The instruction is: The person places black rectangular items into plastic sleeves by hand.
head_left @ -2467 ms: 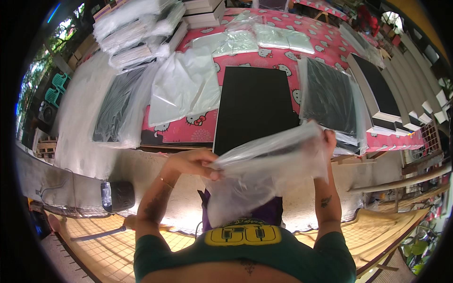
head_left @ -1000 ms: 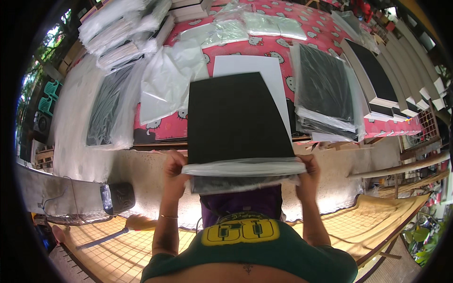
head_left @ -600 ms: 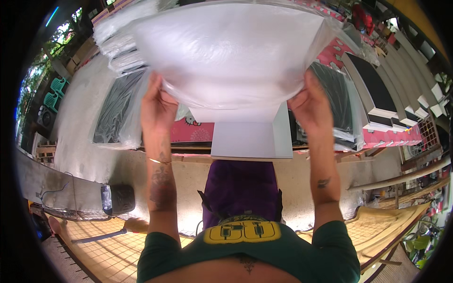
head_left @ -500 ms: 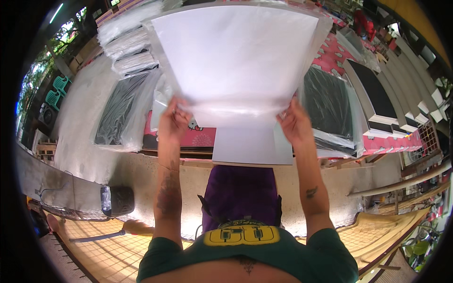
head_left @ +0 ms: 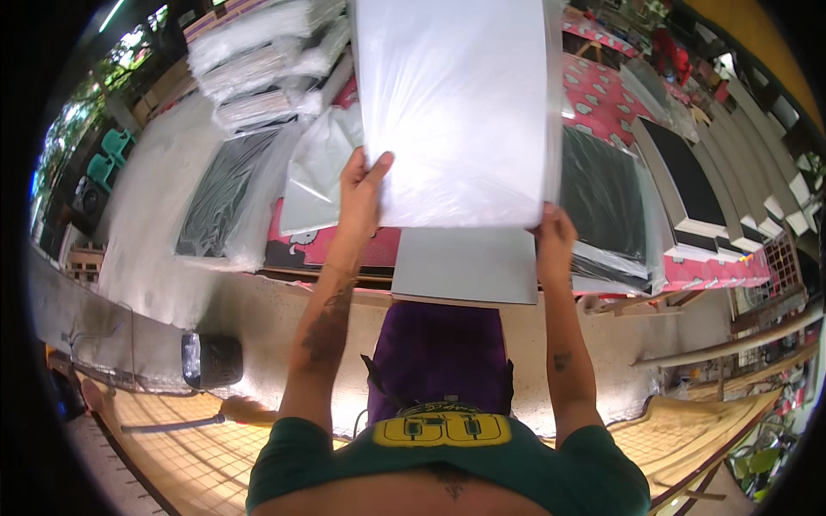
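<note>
Your left hand [head_left: 365, 187] grasps a plastic-sleeved white sheet [head_left: 460, 112] near its lower left corner, thumb across its face; your right hand [head_left: 555, 230] grips the lower right corner. You hold it raised over the pink-covered counter [head_left: 595, 93], beyond a pale board [head_left: 465, 268] lying at the near edge.

Green chairs [head_left: 117, 144] far left — black container [head_left: 215, 359] and broom [head_left: 222, 419] lower left — leafy plant [head_left: 759, 460] lower right.
</note>
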Motion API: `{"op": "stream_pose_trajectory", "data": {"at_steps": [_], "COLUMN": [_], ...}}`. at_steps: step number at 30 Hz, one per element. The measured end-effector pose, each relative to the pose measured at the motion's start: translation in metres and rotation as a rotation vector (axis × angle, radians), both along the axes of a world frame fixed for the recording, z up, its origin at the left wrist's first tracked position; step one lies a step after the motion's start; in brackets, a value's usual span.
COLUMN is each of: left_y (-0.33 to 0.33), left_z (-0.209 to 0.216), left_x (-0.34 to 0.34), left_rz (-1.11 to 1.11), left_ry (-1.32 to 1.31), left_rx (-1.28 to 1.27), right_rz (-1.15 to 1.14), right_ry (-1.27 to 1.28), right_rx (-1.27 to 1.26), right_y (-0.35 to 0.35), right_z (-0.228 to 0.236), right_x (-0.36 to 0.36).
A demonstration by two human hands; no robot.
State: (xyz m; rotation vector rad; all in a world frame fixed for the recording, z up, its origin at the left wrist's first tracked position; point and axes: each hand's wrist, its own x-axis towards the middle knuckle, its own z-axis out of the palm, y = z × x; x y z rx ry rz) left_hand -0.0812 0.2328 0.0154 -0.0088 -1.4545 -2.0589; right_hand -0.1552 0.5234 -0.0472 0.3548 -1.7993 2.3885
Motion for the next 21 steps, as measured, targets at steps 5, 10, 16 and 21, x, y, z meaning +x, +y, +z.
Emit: {"op": "stream_pose_trajectory", "data": {"at_steps": [5, 10, 16, 21], "left_y": [0.071, 0.125, -0.050, -0.086], "left_z": [0.005, -0.050, -0.076, -0.086], "left_x": [-0.036, 0.000, 0.013, 0.031], "left_rz": [0.044, -0.453, 0.610, 0.385], "left_ry": [0.006, -0.432, -0.357, -0.587], "left_rx": [0.015, -0.334, -1.011, -1.253], "right_rz": [0.136, -0.436, -0.811, -1.046], "right_ry": [-0.178, -0.029, -0.116, -0.126], "right_rx": [-0.674, -0.653, -0.534, -0.006], "right_y": [-0.008, 0.057, 0.144, 0.145], "right_z": [0.058, 0.041, -0.020, -0.015], "right_x": [0.025, -0.041, -0.070, -0.049]}}
